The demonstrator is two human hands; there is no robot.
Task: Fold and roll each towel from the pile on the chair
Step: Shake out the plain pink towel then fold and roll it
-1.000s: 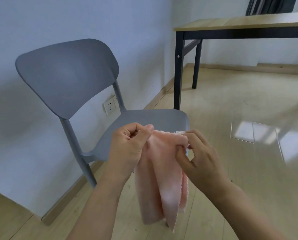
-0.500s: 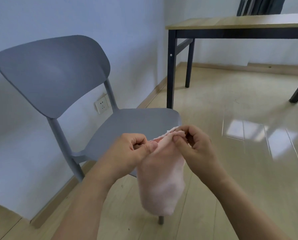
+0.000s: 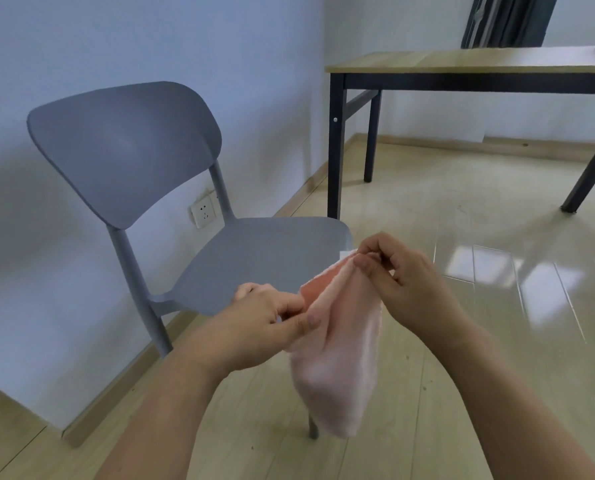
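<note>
Just in front of the chair (image 3: pixel 254 258), both hands hold a pink towel (image 3: pixel 337 362) in the air. The left hand (image 3: pixel 265 317) pinches its near top corner, the right hand (image 3: pixel 400 271) its far one, fingers curled tight. It hangs limp, looks soft and light; corners seem the surest hold.

— Left hand (image 3: pixel 272 311) now lower and apart from right hand (image 3: pixel 398 271), no more thumb to thumb?
— Yes. Top edge of pink towel (image 3: pixel 337 355) now stretched slanting between the two pinches, showing darker inner side; folded, shorter than a second ago.
</note>
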